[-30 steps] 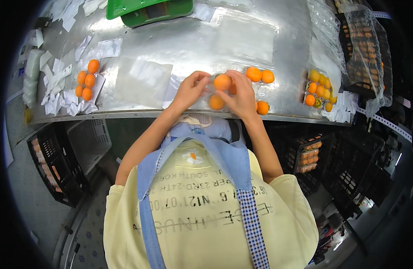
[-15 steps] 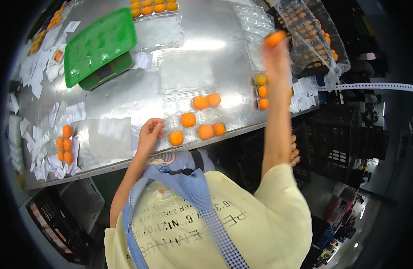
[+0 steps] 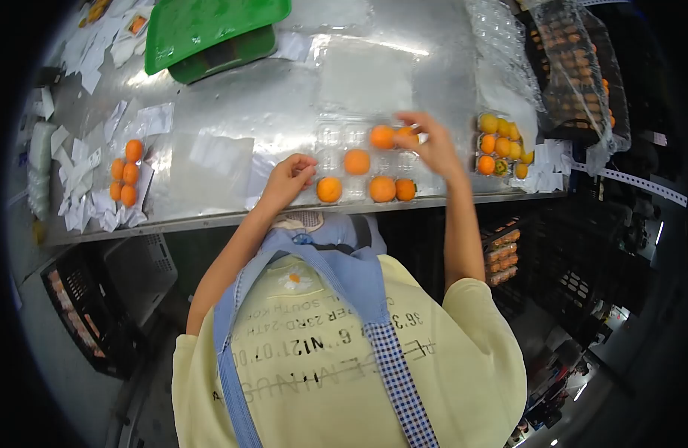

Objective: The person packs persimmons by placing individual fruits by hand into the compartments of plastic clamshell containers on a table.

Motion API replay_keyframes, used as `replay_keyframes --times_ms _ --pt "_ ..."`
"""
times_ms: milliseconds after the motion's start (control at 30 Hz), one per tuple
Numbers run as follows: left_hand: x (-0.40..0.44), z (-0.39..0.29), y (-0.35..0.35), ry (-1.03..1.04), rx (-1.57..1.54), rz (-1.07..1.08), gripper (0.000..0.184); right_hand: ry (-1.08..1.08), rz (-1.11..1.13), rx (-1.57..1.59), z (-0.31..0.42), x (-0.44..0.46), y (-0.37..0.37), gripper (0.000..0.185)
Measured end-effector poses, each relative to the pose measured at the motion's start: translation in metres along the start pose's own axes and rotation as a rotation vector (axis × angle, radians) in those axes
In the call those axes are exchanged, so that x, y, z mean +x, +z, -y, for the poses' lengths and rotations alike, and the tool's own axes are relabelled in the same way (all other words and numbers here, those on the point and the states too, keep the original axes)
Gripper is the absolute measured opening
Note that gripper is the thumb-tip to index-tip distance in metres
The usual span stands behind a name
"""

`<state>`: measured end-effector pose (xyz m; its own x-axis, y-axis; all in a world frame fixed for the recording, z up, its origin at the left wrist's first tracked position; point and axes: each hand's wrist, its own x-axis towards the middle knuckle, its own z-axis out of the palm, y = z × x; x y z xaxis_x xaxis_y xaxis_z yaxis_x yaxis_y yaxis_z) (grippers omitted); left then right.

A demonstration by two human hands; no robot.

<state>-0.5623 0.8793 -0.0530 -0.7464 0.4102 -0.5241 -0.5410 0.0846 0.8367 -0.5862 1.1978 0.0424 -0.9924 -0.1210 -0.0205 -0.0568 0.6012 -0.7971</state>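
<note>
A clear plastic fruit tray (image 3: pixel 330 158) lies near the table's front edge, with several oranges (image 3: pixel 357 162) in its cups. My left hand (image 3: pixel 288 181) is at the tray's left edge, fingers curled and closed against the rim. Over the tray's far right corner, my right hand (image 3: pixel 431 148) has its thumb and fingers around an orange (image 3: pixel 407 136), which they partly cover. Another orange (image 3: pixel 382 137) sits just left of those fingers. One near-row orange (image 3: pixel 405 190) shows a green spot.
A green lidded bin (image 3: pixel 217 33) stands at the back left. Oranges (image 3: pixel 127 172) lie on paper scraps at left. A filled clear pack (image 3: pixel 501 145), stacked plastic trays (image 3: pixel 501 52) and a plastic-covered crate of oranges (image 3: pixel 579 75) are at right.
My right hand has come back from beside the crate, where it held an orange, to the tray. My left hand stays at the tray's edge. The view has shifted.
</note>
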Motion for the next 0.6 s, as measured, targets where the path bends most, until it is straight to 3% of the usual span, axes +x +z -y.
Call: replay_keyframes --times_ms 133,267,467,567,600 --pt "-0.003 -0.002 0.002 -0.02 0.042 -0.007 0.019 -0.226 0.114 -0.387 0.017 -0.026 0.057 0.047" --pt "-0.002 -0.004 0.001 -0.007 0.064 -0.007 0.019 -0.214 0.027 -0.5 0.024 -0.036 0.076 0.048" --pt "-0.011 -0.027 0.008 0.022 0.024 0.021 0.025 -0.169 -0.046 -0.329 0.033 -0.039 0.07 0.055" --pt "-0.029 -0.071 0.024 -0.003 -0.063 0.101 0.034 0.169 0.069 0.096 0.066 -0.042 0.067 0.055" --pt "-0.033 -0.08 0.028 -0.022 -0.096 0.133 0.037 0.15 0.083 0.11 0.076 -0.041 0.067 0.054"
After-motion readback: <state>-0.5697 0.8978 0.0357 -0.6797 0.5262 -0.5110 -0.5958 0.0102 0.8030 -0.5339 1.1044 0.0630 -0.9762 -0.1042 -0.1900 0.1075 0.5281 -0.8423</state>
